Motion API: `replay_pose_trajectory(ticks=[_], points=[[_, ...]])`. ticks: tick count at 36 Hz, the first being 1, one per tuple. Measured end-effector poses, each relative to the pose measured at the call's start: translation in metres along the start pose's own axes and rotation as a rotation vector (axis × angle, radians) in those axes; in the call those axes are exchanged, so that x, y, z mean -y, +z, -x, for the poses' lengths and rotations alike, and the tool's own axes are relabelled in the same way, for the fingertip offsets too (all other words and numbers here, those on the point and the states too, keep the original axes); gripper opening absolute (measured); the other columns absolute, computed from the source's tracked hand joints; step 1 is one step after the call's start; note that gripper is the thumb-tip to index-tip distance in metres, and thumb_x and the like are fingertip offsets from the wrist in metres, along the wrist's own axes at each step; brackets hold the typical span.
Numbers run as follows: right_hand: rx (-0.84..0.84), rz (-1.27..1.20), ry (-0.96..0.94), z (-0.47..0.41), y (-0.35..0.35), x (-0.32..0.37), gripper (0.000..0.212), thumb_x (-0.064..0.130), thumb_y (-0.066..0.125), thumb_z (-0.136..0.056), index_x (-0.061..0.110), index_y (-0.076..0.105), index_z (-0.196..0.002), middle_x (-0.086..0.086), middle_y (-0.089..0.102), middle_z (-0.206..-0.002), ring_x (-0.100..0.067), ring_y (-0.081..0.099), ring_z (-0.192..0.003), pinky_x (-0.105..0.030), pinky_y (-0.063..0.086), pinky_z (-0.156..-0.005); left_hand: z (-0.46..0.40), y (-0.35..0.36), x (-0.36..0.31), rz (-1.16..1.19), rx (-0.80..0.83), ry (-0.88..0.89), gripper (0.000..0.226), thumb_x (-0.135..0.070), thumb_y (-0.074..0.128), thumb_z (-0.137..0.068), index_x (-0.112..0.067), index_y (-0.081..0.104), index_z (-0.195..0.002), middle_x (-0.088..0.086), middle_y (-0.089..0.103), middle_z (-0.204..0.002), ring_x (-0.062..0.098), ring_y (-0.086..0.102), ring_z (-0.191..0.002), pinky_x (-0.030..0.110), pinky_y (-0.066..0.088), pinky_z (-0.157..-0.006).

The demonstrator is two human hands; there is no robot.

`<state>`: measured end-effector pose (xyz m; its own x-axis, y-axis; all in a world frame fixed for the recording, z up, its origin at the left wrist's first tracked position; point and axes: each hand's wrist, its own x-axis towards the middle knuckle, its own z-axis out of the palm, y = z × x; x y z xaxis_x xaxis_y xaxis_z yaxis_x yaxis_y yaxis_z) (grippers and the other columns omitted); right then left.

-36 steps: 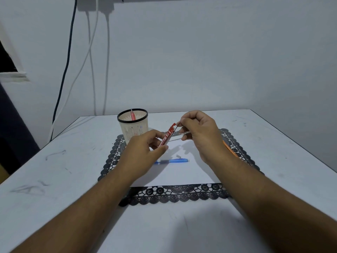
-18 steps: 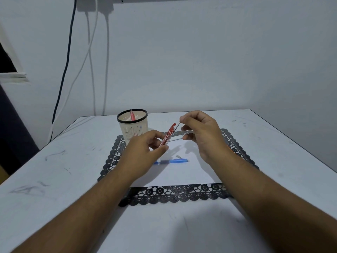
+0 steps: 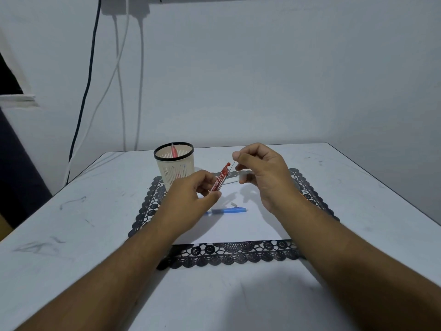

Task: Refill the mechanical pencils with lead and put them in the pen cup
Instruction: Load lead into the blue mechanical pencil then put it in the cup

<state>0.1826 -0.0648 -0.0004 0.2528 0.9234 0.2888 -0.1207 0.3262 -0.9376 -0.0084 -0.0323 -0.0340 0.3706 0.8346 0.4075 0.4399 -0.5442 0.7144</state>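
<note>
Two hands are showing at mid-frame: the left hand [image 3: 191, 197] and the right hand [image 3: 265, 173]. One red lead case [image 3: 220, 179] is sitting between them. One pen cup [image 3: 174, 167] is standing left of centre, holding one pink pencil [image 3: 173, 150]. One blue pencil [image 3: 230, 210] and one small white cap [image 3: 234, 204] are lying below centre. One black lace mat [image 3: 229, 255] is lying under one white sheet [image 3: 238, 230]. Three cables [image 3: 119, 75] are hanging at upper left.

Dim, even bluish light from above, soft shadows under both forearms, slight blur throughout, wide-angle bending at edges
</note>
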Motion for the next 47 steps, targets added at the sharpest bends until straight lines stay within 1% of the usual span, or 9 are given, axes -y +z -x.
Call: replay_pose_trajectory(ticks=[11, 18, 24, 27, 29, 31, 38, 43, 47], points=[[0.022, -0.008, -0.026, 0.001, 0.0, -0.003, 0.007, 0.009, 0.078, -0.088, 0.016, 0.075, -0.086, -0.004, 0.073, -0.083, -0.015, 0.062, -0.068, -0.031, 0.048, -0.057, 0.0, 0.001, 0.0, 0.013, 0.022, 0.014, 0.023, -0.018, 0.078, -0.088, -0.032, 0.07, -0.105, -0.014, 0.074, -0.092, 0.004, 0.069, -0.089, 0.028, 0.056, -0.078], [-0.045, -0.024, -0.081, 0.003, 0.001, 0.0, 0.005, 0.011, 0.076, -0.091, 0.014, 0.073, -0.089, -0.003, 0.072, -0.084, -0.013, 0.062, -0.072, -0.031, 0.049, -0.054, 0.0, 0.001, 0.001, 0.007, 0.039, 0.013, 0.024, -0.018, 0.077, -0.089, -0.031, 0.07, -0.107, -0.014, 0.075, -0.095, 0.004, 0.07, -0.091, 0.027, 0.055, -0.08], [-0.113, -0.123, -0.117, 0.001, -0.005, 0.01, 0.006, 0.011, 0.07, -0.096, 0.015, 0.067, -0.093, -0.007, 0.074, -0.089, -0.021, 0.062, -0.074, -0.029, 0.049, -0.049, -0.001, 0.002, 0.003, 0.076, 0.034, 0.002, 0.023, -0.013, 0.077, -0.088, -0.03, 0.07, -0.102, -0.01, 0.076, -0.092, 0.005, 0.071, -0.091, 0.023, 0.05, -0.078], [-0.159, -0.157, -0.088, 0.0, -0.006, 0.011, 0.006, 0.011, 0.069, -0.097, 0.015, 0.066, -0.093, -0.006, 0.074, -0.087, -0.021, 0.062, -0.071, -0.027, 0.047, -0.047, -0.003, 0.001, -0.001, 0.346, 0.091, -0.048, 0.021, -0.002, 0.072, -0.09, -0.017, 0.068, -0.104, 0.001, 0.078, -0.098, 0.019, 0.073, -0.097, 0.034, 0.058, -0.077], [-0.182, -0.177, -0.053, -0.002, -0.007, 0.01, 0.006, 0.012, 0.068, -0.097, 0.015, 0.067, -0.092, -0.005, 0.073, -0.085, -0.02, 0.061, -0.068, -0.027, 0.047, -0.046, -0.004, -0.002, -0.005, 0.67, 0.105, -0.102, 0.023, 0.002, 0.069, -0.087, -0.009, 0.065, -0.108, 0.011, 0.078, -0.105, 0.026, 0.074, -0.095, 0.033, 0.058, -0.067], [-0.189, -0.182, -0.024, -0.003, -0.008, 0.008, 0.005, 0.012, 0.067, -0.098, 0.015, 0.067, -0.094, -0.005, 0.073, -0.086, -0.019, 0.061, -0.067, -0.027, 0.047, -0.045, -0.005, -0.006, -0.006, 0.847, 0.074, -0.135, 0.03, -0.005, 0.069, -0.082, -0.006, 0.064, -0.112, 0.016, 0.077, -0.107, 0.026, 0.073, -0.09, 0.03, 0.054, -0.062], [-0.181, -0.163, 0.033, -0.006, -0.01, 0.006, 0.005, 0.012, 0.069, -0.097, 0.015, 0.068, -0.094, -0.006, 0.073, -0.087, -0.018, 0.061, -0.066, -0.027, 0.048, -0.046, -0.008, -0.015, 0.001, 1.024, 0.097, -0.142, 0.033, -0.006, 0.072, -0.085, -0.011, 0.065, -0.118, 0.012, 0.076, -0.101, 0.021, 0.071, -0.082, 0.025, 0.051, -0.057], [-0.114, -0.215, 0.077, -0.005, -0.008, 0.004, 0.005, 0.012, 0.068, -0.098, 0.013, 0.066, -0.094, -0.008, 0.07, -0.086, -0.022, 0.069, -0.07, -0.028, 0.052, -0.046, -0.008, -0.024, 0.004, 1.331, 0.321, -0.158, 0.083, -0.018, 0.097, -0.06, -0.027, 0.063, -0.134, 0.005, 0.07, -0.097, 0.021, 0.067, -0.076, 0.026, 0.054, -0.062], [-0.072, -0.25, 0.116, -0.006, -0.007, 0.002, 0.004, 0.013, 0.067, -0.099, 0.011, 0.065, -0.096, -0.007, 0.067, -0.083, -0.027, 0.073, -0.074, -0.031, 0.056, -0.048, -0.008, -0.031, 0.003, 1.408, 0.405, -0.118, 0.089, -0.011, 0.094, -0.065, -0.027, 0.054, -0.143, 0.006, 0.067, -0.097, 0.023, 0.065, -0.075, 0.026, 0.054, -0.055]])
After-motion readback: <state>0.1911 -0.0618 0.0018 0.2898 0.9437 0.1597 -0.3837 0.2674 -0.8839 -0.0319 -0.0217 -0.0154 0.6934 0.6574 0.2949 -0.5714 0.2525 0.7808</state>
